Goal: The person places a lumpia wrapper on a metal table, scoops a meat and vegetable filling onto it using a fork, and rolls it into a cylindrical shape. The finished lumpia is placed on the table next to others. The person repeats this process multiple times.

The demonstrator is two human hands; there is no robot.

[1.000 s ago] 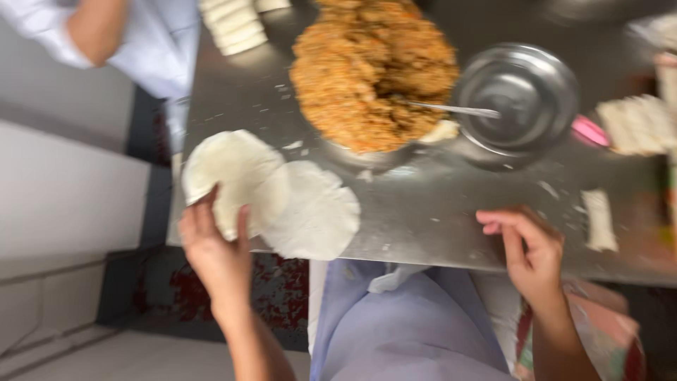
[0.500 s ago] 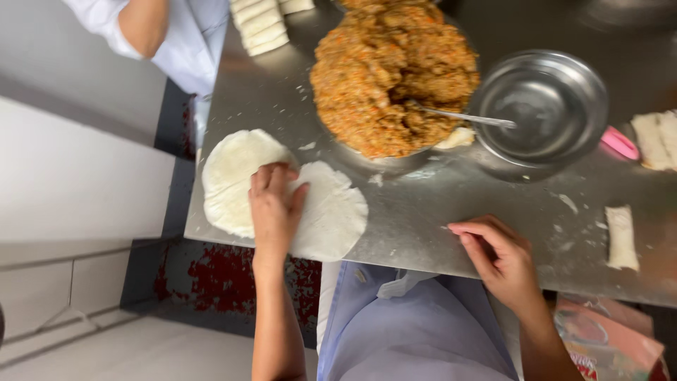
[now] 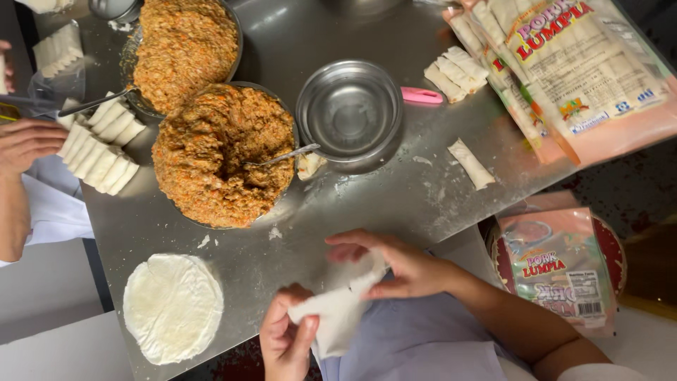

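Wrapper sheet (image 3: 338,310), thin and white, hangs at the tabletop's (image 3: 395,204) near edge, pinched between both hands: the left hand (image 3: 285,339) clamps its lower corner, the right hand (image 3: 395,264) grips its upper end at two o'clock. At nine o'clock lies a round stack of wrappers (image 3: 173,307). Farther, at twelve, sits a bowl of orange-brown filling (image 3: 222,155) with a spoon (image 3: 282,155); just right, an empty steel bowl (image 3: 349,113). At ten o'clock, another person's hand (image 3: 28,144) is near rolled spring rolls (image 3: 99,148).
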